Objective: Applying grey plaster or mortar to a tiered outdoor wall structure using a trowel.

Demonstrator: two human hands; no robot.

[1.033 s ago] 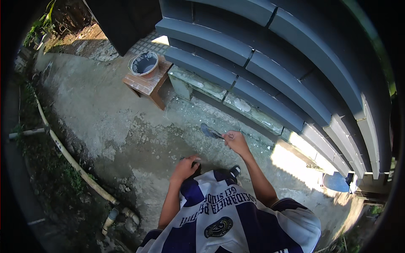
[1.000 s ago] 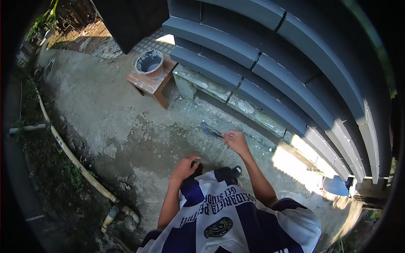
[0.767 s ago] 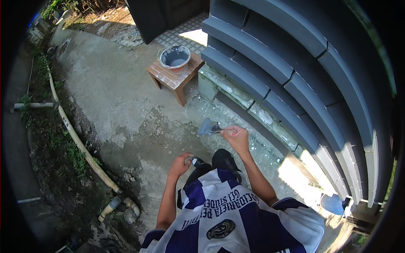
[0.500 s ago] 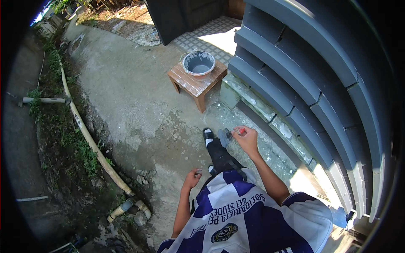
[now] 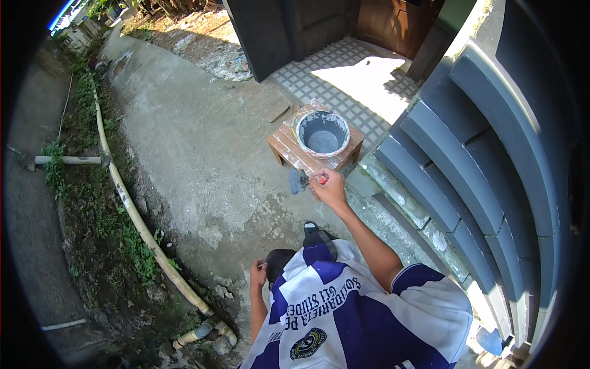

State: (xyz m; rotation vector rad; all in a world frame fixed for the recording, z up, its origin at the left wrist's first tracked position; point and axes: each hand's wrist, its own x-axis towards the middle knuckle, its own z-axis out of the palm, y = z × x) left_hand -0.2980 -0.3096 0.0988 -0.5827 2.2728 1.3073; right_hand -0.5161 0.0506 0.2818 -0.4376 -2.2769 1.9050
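Note:
My right hand point(image 5: 332, 190) is closed round the red handle of a paintbrush point(image 5: 298, 181). The brush's grey-coated head points left, near the front edge of a small wooden stool point(image 5: 286, 147). On that stool stands a paint-smeared bucket point(image 5: 297, 131) with grey paint inside, just beyond the brush. Low beside my dark-clad knee, my left hand point(image 5: 258, 274) has its fingers curled. A slim light thing seems to show at its fingertips, too small to name.
Curved grey steps point(image 5: 424, 166) rise on the right, with a rough, paint-spotted ledge point(image 5: 393, 190) at their foot. A long pale pipe point(image 5: 138, 224) runs along the weedy left side. Beyond the stool lies a tiled floor point(image 5: 313, 80) before a brown door point(image 5: 393, 27).
My right hand has carried the paintbrush forward and left, up to the stool. The view has shifted closer to the bucket. My left hand stays low, now beside the knee.

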